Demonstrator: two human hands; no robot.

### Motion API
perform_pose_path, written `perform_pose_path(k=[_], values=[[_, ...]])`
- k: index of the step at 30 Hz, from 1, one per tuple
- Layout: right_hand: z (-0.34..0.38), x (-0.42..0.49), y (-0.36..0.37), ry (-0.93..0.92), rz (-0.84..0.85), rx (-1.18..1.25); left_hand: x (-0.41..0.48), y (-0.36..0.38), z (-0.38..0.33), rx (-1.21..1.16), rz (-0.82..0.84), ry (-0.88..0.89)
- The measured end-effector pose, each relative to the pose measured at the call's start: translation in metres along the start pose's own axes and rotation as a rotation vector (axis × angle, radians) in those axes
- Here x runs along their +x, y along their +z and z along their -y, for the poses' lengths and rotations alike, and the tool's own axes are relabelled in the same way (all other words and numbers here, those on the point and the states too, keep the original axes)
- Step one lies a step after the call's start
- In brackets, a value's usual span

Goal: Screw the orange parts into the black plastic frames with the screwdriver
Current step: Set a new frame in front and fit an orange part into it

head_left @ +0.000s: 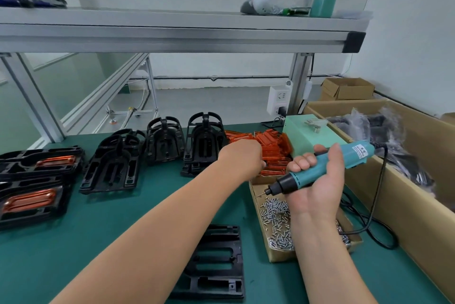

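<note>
- Right hand [317, 188], 3 o'clock: fingers [301, 162] curled round the screwdriver [327, 168].
- Left hand [242, 158] at the orange parts [268, 146], 1 o'clock; its fingers are hidden, so I cannot tell its grip.
- Black frame [216, 262] on the tabletop [98, 230], 6 o'clock, partly behind the left forearm [160, 217].

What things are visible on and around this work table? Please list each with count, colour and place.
loose frame: one, black, table front centre
frame stacks: three, black, table back
fitted frames: at least two, black with orange inserts, far left
orange parts: one pile, orange, back centre
screws: many, silver, in cardboard tray, right
screwdriver: one, teal, in the right hand
small box: one, pale green, behind the pile
large carton: one, brown, right edge
shelf: one, grey metal, overhead
left hand: one, at the orange parts, grasp unclear
right hand: one, gripping the screwdriver
</note>
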State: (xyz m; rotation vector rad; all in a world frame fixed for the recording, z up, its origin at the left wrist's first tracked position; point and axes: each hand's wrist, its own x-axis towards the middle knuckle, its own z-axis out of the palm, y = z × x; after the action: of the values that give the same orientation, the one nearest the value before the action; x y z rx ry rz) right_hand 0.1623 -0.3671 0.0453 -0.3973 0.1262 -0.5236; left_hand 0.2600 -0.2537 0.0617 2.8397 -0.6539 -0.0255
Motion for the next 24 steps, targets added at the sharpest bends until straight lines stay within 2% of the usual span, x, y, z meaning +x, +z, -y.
perform_pose_path(k=[5,11,19,24], values=[[0.001,0.0,-0.001,0.001,-0.003,0.006,0.017,0.007,-0.01,0.017,0.077,-0.021],[0.003,0.001,0.0,-0.004,-0.005,0.01,0.019,0.014,-0.009,-0.01,0.076,-0.034],[0.004,0.001,-0.001,-0.014,-0.006,0.016,-0.004,-0.002,0.007,-0.221,-0.132,-0.019],[0.004,0.0,-0.001,-0.008,0.007,0.01,-0.049,-0.012,0.036,-0.454,-0.15,-0.038]])
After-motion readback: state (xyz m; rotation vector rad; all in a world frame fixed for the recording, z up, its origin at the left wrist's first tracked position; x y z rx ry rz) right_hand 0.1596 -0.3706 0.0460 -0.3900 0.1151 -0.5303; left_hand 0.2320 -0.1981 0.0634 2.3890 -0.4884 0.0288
